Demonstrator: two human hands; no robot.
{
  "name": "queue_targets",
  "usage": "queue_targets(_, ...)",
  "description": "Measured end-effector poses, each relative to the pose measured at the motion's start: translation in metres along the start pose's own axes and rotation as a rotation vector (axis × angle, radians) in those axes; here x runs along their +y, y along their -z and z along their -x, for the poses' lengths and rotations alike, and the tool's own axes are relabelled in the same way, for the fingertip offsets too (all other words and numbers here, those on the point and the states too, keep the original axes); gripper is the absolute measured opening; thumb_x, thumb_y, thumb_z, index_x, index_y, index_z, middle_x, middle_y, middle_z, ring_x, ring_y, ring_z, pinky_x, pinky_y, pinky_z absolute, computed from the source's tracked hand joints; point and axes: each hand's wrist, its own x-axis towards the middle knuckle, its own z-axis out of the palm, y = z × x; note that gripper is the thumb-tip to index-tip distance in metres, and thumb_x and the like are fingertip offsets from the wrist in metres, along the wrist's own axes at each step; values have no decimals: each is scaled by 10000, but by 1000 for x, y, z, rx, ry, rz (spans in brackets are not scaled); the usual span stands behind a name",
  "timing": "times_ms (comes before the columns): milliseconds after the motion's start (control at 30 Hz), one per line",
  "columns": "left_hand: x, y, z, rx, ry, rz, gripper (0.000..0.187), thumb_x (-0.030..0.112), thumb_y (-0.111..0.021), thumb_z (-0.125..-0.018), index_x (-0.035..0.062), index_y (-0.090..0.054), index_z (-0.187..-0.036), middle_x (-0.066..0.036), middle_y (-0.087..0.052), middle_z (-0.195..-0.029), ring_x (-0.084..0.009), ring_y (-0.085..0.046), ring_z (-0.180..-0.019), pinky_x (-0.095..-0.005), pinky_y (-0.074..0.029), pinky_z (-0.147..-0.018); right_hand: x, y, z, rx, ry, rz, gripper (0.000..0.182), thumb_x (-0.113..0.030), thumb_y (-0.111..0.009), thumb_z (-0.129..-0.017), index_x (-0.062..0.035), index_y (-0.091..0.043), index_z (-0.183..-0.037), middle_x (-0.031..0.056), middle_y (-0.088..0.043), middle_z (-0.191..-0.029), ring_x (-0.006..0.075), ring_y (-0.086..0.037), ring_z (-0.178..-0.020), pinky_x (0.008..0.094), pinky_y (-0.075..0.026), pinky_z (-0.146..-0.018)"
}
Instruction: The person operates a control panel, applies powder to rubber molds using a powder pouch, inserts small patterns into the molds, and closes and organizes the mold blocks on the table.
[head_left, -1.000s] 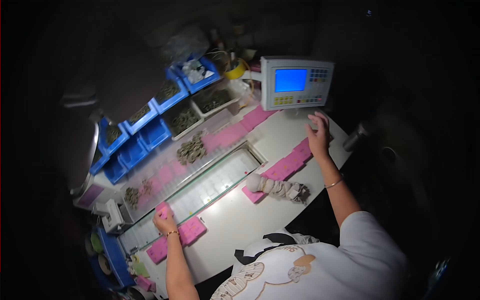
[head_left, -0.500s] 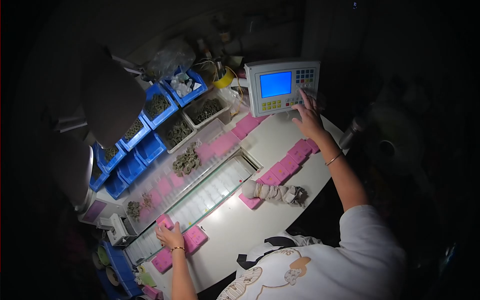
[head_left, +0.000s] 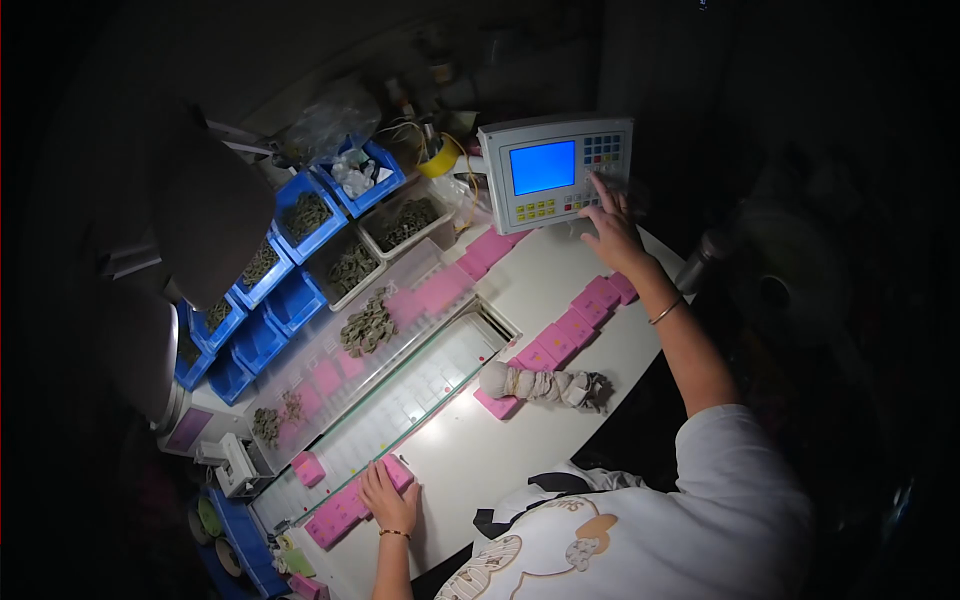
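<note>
My left hand (head_left: pixel 391 503) lies over a row of pink boxes (head_left: pixel 338 512), near the front edge of the table. Its fingers are stretched out and touch the top of the row's right end; whether they grip a box is hard to see. A single pink box (head_left: pixel 308 468) sits apart on the long glass-edged strip (head_left: pixel 395 405), just up and left of that hand. At the control panel (head_left: pixel 556 170) with a lit blue screen, my right hand (head_left: pixel 614 232) holds nothing. Its fingers are apart, with the fingertips at the keypad.
Another pink row (head_left: pixel 556 343) runs along the right of the white table (head_left: pixel 450 455). A bundled grey cloth (head_left: pixel 545 384) lies beside it. Behind the strip, a clear tray (head_left: pixel 325 400) bears small greyish-green pieces (head_left: pixel 368 325). Blue bins (head_left: pixel 293 300) stand beyond.
My left hand has moved down and right, from the single pink box on the strip to the row of boxes. That box now sits lower on the strip. My right hand stays at the keypad.
</note>
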Motion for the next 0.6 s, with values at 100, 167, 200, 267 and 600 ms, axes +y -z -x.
queue_targets(100, -8, -9, 1, -10, 22, -38, 783, 310, -723, -811, 27, -368, -1448, -187, -367, -1490, -407, -282, -1397, -570, -174, -1147, -1, 1, 3, -56, -46, -7, 377, -82, -801, -724, -66, -596, -1040, 145, -144, -1604, 425, -216, -1432, 487, -247, -1171)
queue_targets(167, -11, -11, 1, 1, 21, -30, 771, 300, -719, -814, 25, -372, -1445, -182, -380, -1482, -401, -287, -1400, -571, -174, -1146, -2, 3, 4, -81, -56, -12, 377, -83, -802, -724, -66, -602, -1044, 144, -139, -1605, 427, -206, -1438, 487, -244, -1173)
queue_targets(200, -10, -11, 0, 13, 16, -22, 760, 290, -716, -817, 23, -376, -1442, -178, -392, -1475, -395, -291, -1402, -573, -174, -1145, -1, 3, 5, -105, -70, -17, 378, -85, -803, -724, -65, -608, -1047, 144, -135, -1607, 429, -196, -1444, 487, -241, -1175)
queue_targets(267, -9, -10, -2, 23, 12, -12, 757, 286, -718, -813, 23, -382, -1438, -181, -400, -1468, -394, -301, -1398, -575, -174, -1145, 1, 2, 5, -101, -68, -11, 369, -90, -793, -723, -62, -621, -1048, 144, -131, -1611, 451, -217, -1430, 486, -261, -1169)
queue_targets(600, -4, -3, -6, 39, 26, 6, 737, 234, -766, -758, 24, -446, -1387, -171, -445, -1428, -384, -334, -1385, -578, -194, -1137, 9, 4, -1, -64, -51, 58, 354, -120, -793, -736, -61, -643, -1052, 171, -95, -1616, 464, -189, -1439, 483, -244, -1175)
